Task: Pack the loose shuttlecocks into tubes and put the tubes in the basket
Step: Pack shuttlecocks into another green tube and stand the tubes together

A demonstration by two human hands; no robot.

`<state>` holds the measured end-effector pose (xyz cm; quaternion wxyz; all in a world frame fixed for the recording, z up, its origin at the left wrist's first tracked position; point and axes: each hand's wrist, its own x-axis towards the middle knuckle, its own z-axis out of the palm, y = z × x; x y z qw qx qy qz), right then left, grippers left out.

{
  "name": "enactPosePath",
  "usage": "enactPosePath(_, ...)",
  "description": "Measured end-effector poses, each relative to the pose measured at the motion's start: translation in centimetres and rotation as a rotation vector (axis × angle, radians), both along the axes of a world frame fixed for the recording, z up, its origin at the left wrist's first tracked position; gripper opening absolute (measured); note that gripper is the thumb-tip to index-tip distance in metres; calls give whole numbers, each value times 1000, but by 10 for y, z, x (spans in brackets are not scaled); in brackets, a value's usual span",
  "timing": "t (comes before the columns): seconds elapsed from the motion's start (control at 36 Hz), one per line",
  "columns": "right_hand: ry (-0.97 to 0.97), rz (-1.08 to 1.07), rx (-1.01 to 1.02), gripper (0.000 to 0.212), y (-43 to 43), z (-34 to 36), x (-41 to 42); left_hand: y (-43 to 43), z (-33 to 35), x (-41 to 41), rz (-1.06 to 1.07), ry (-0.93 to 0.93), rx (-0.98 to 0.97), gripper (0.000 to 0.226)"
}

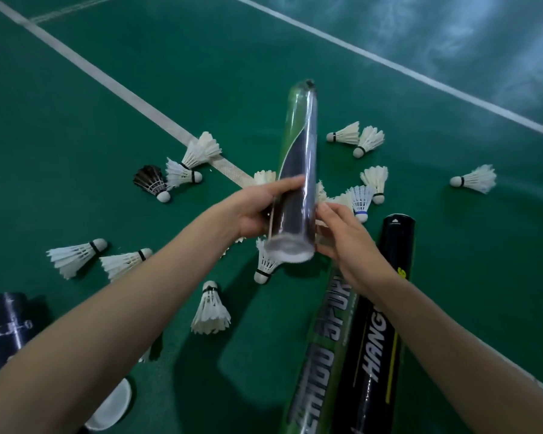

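- Two bare forearms fill the lower frame, reaching away from the viewer to a held tube point(298, 158), the landmark for everything below.
- Left hand point(257, 211) grips the held tube from its left side, close to the near end, with its fingers curled round the barrel.
- Right hand point(345, 242) sits just right of the tube's near end, fingers bent and tips against the wall by the mouth. Whether they pinch anything cannot be told.
- Held tube is off the floor. Its long axis runs from the viewer away and upward, dark far end highest, and the near mouth faces the viewer with a blurred white ring in it.
- Loose shuttlecocks lie on the green floor point(76, 120) all round the tube. One shuttlecock point(265, 267) is just below the mouth, more lie left and right, and a black one point(151, 181) is off to the left.
- Green tube point(323, 349) and black tube point(380, 339) lie side by side on the floor, right of the held tube and nearer the viewer.
- Short tube point(3, 333) and white lid point(113, 405) lie far left of the held tube, nearer the viewer.
- No basket is in view.
- Judgement: packing is at an early stage. The next move turns on the mouth, which points back at the viewer. The right hand is the nearer and freer one, so it would pick up a shuttlecock and feed it in along the tube's axis.
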<state>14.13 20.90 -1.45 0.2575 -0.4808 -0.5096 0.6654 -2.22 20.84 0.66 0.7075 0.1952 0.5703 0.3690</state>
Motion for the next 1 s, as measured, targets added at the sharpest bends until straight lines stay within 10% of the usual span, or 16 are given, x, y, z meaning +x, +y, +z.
enactPosePath(0.33,163,-259,-255,69,42,-6,29,-71,-38,-29,-468,455,-69,82)
enactPosePath(0.58,186,-343,-346,52,36,-19,16,-68,-17,-19,-711,803,106,92)
enactPosePath(1.0,32,-308,-238,89,80,22,-12,-69,-20,-38,-613,643,99,101)
